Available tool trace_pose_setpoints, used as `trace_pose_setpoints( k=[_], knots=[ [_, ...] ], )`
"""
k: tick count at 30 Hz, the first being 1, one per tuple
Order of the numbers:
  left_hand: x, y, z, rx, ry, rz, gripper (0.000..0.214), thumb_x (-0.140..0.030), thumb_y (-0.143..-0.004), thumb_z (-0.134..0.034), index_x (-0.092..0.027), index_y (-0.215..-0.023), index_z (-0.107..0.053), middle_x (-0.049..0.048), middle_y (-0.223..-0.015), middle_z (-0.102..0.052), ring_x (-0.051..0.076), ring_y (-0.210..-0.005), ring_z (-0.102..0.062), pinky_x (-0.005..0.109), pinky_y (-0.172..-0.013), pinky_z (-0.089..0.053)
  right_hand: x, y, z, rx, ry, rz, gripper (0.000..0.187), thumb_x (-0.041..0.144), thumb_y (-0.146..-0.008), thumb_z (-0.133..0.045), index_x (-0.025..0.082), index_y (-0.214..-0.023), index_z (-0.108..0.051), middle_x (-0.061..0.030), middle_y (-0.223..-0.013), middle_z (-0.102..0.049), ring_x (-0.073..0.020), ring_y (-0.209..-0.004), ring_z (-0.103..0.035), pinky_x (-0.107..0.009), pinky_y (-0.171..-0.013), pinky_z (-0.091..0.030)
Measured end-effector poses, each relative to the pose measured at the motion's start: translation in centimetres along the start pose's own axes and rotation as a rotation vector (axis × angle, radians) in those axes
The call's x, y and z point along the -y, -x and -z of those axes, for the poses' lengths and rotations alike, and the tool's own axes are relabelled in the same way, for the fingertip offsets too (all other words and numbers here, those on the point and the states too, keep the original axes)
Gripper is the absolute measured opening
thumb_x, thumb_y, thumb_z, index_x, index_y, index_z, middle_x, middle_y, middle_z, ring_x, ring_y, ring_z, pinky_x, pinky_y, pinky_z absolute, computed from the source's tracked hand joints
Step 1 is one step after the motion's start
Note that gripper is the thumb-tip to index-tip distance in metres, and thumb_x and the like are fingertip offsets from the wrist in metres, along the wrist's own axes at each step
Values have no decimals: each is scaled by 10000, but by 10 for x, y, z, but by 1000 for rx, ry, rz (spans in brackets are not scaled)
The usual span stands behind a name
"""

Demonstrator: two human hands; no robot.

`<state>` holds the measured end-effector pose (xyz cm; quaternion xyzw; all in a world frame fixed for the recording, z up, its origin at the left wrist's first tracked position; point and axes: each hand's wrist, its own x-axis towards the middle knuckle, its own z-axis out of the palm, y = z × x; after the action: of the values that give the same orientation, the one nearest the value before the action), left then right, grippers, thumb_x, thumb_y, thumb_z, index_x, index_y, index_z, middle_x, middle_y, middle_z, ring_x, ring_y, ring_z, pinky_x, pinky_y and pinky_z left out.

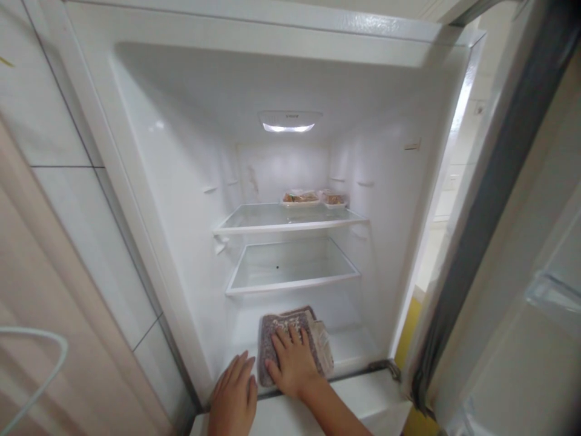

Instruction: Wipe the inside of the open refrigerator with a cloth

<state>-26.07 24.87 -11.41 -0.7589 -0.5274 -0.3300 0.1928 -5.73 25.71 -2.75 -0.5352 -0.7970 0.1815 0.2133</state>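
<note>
Flat on the floor of the open fridge lies a folded brown-grey cloth (pixel 272 339) with a pale patch at its right side. My right hand (pixel 293 360) rests on top of this cloth, palm down with the fingers spread. To the left, my left hand (pixel 235 390) is at the fridge's lower front edge, its fingers stretched out and holding nothing. A small gap separates it from the cloth.
Two glass shelves, an upper one (pixel 258 217) and a lower one (pixel 299 266), sit above my hands. Two wrapped food trays (pixel 300 198) stand on the upper shelf. The fridge door (pixel 508 290) is swung open at the right. A tiled wall (pixel 104 242) flanks the left.
</note>
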Motion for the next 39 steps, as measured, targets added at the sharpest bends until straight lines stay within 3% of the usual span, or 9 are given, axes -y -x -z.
trace_pose_setpoints(
  k=[5, 10, 15, 20, 23, 28, 33, 39],
  knots=[
    [3, 25, -17, -126, -73, -39, 500, -175, -851, -443, -169, -1343, -532, 160, -1295, -684, 294, -1203, -649, 464, -1011, -542, 29, -18, -7, 42, -27, 135, 662, 585, -934, -398, 216, -1480, -458, -105, -1563, -446, -397, -1478, -283, -680, -1196, -98],
    [-5, 30, -9, -67, -71, -11, 714, -196, -843, -492, -203, -1531, -300, 154, -1424, -599, 309, -1309, -572, 496, -1105, -451, 24, -26, -6, 44, 4, 103, 622, 593, -914, -433, 267, -1440, -501, -77, -1536, -486, -355, -1462, -326, -654, -1202, -100],
    [-13, 30, 8, -9, -58, -2, 769, -157, -837, -479, -221, -1565, -240, 125, -1476, -556, 288, -1346, -536, 484, -1133, -417, -25, -16, 11, -3, 72, -71, 600, 556, -920, -441, 266, -1439, -526, -68, -1561, -457, -348, -1471, -319, -601, -1212, -84],
    [-24, 26, 15, -3, -82, 23, 677, -163, -844, -489, -210, -1507, -361, 128, -1461, -561, 289, -1343, -527, 490, -1147, -399, -99, 8, 54, -71, 198, -342, 622, 513, -933, -403, 175, -1435, -543, -106, -1565, -444, -330, -1469, -331, -523, -1221, -132],
    [-34, 22, 18, 8, -108, 62, 612, -179, -843, -515, -179, -1451, -447, 146, -1464, -547, 312, -1368, -492, 511, -1170, -366, -124, 19, 66, -85, 227, -375, 643, 470, -934, -396, 95, -1439, -529, -134, -1566, -436, -291, -1475, -330, -408, -1226, -167],
    [-37, 17, 24, 10, -163, 3, 570, -205, -846, -548, -137, -1409, -493, 177, -1447, -535, 332, -1344, -493, 503, -1143, -378, -116, 34, 55, -127, 282, -393, 645, 475, -940, -391, 126, -1471, -501, -118, -1570, -433, -358, -1459, -336, -475, -1213, -188],
    [-19, 3, 26, -8, -183, -131, 512, -307, -879, -576, -173, -1371, -532, 151, -1343, -596, 293, -1232, -565, 443, -1035, -456, -98, 59, 53, -141, 337, -337, 666, 564, -942, -387, 208, -1498, -472, -83, -1573, -437, -384, -1472, -304, -527, -1210, -184],
    [-6, -17, 26, -2, -212, -289, 487, -423, -880, -619, -175, -1298, -597, 128, -1280, -650, 267, -1177, -600, 403, -1006, -451, -90, 79, 42, -163, 421, -403, 697, 602, -937, -372, 228, -1522, -432, -77, -1611, -370, -422, -1465, -311, -576, -1189, -216]
  ],
)
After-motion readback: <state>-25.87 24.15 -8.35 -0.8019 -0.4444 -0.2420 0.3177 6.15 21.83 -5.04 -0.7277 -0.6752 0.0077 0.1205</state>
